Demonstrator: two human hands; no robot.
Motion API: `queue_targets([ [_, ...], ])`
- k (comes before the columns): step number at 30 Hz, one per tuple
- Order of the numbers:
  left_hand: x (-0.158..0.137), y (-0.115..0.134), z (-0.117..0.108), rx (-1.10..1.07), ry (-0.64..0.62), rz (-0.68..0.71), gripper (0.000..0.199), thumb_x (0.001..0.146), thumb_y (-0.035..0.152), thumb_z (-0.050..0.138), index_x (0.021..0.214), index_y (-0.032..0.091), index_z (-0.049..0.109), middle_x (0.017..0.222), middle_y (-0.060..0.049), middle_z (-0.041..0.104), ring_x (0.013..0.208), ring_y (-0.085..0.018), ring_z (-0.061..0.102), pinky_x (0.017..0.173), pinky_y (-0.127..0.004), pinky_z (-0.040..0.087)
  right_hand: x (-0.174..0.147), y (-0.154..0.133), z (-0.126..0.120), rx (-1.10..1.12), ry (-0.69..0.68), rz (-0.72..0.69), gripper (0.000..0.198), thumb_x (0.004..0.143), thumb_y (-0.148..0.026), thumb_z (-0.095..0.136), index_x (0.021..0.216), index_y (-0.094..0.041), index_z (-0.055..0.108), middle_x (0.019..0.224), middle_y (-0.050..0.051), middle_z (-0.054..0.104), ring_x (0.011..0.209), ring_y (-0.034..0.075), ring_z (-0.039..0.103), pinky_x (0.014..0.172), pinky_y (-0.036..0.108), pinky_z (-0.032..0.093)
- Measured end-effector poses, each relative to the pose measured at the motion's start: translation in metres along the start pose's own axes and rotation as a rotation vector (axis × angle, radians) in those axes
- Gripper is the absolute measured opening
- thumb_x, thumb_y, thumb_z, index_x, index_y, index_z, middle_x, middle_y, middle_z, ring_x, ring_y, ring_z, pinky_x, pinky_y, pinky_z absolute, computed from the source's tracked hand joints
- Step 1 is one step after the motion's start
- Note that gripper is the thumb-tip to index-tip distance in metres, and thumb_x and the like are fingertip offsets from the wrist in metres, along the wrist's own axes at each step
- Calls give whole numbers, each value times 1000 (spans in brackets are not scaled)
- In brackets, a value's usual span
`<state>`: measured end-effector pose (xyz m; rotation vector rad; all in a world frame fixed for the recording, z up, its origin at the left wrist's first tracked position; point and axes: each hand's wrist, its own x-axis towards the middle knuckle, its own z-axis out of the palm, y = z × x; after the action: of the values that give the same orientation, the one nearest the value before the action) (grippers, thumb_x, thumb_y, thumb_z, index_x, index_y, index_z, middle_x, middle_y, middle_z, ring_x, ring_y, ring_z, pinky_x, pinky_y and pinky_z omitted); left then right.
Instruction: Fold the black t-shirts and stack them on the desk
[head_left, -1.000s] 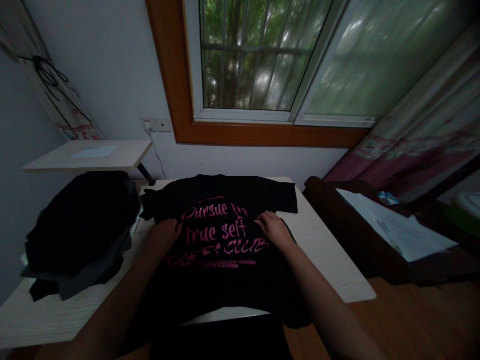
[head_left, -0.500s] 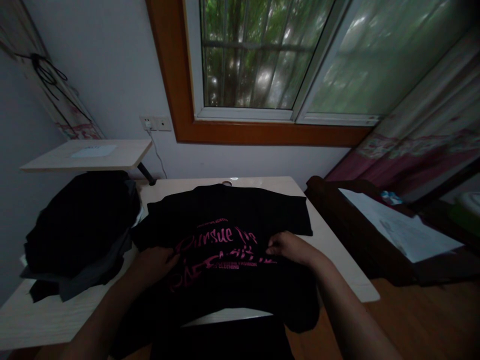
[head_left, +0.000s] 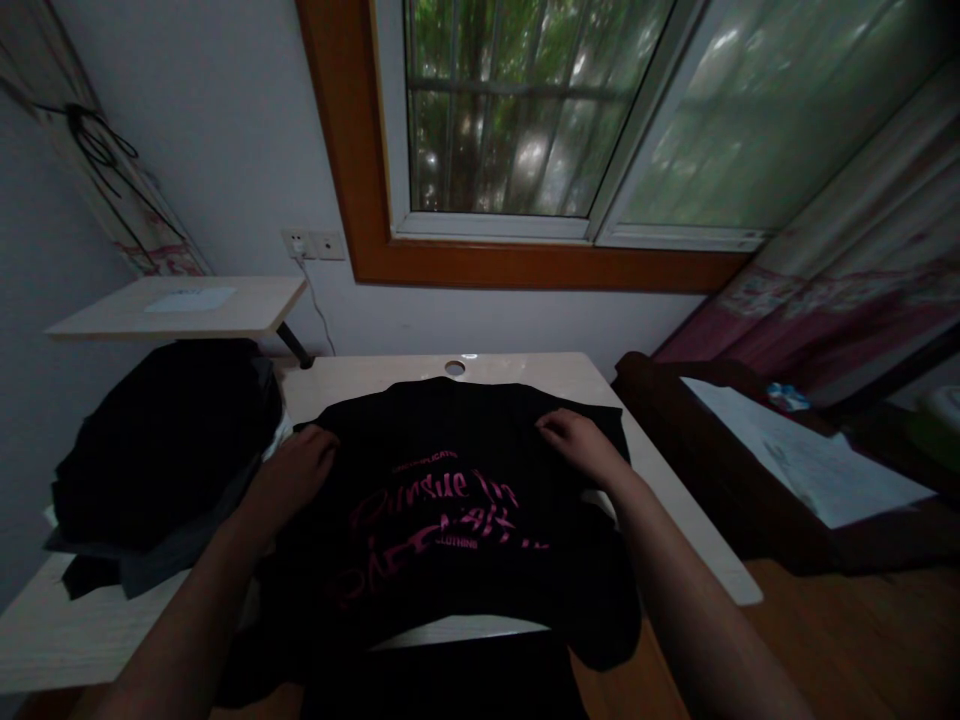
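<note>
A black T-shirt [head_left: 450,440] with pink lettering lies spread on a pale wooden table, its near part hanging over the front edge. My left hand [head_left: 304,462] is on the shirt's left shoulder, its fingers bent together on the dark cloth. On the right, my right hand [head_left: 576,440] has thumb and fingers pinched at the fabric near the right sleeve. How much cloth each hand grips is hard to see in the dim light.
To the left, a pile of dark clothes [head_left: 161,450] sits on the table [head_left: 67,640] beneath a small raised shelf [head_left: 180,325]. Beyond the table's right side is a brown piece of furniture [head_left: 720,490] bearing a white sheet [head_left: 802,460]. A window [head_left: 510,120] is ahead.
Both hands have moved away from me, from the printed chest up to the shoulder areas. The shirt's far edge has shifted slightly toward me, uncovering the round hole in the table.
</note>
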<state>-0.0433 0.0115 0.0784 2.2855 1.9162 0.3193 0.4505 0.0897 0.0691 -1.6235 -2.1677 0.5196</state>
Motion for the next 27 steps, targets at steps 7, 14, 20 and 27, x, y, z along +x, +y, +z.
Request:
queue_targets([
  [7,39,-11,24,186,122,-182,43,95,21,41,135,20,56,134,-14,57,120,-28,60,106,-40,46,34,14,28,-156,86,-124,31,92,-15,57,119,-18,72,128,14,64,119,26,60,109,40,46],
  [14,68,-12,14,144,-12,-365,45,102,42,30,136,22,52,128,-15,60,113,-30,65,94,-42,51,75,7,41,-287,137,-175,31,98,-30,56,123,-21,72,143,15,55,135,30,49,115,47,38],
  [20,80,-45,26,150,-91,-348,51,93,53,49,129,19,57,135,-16,47,111,-29,65,94,-38,51,89,11,40,-368,102,-167,26,98,-30,57,115,-19,74,123,14,68,120,28,57,110,43,38],
  [27,84,-64,23,89,-99,-255,28,90,47,56,102,22,59,111,-8,64,98,-22,64,82,-30,48,77,19,36,-451,165,-128,26,100,-28,52,107,-19,75,106,15,69,104,30,57,98,41,41],
])
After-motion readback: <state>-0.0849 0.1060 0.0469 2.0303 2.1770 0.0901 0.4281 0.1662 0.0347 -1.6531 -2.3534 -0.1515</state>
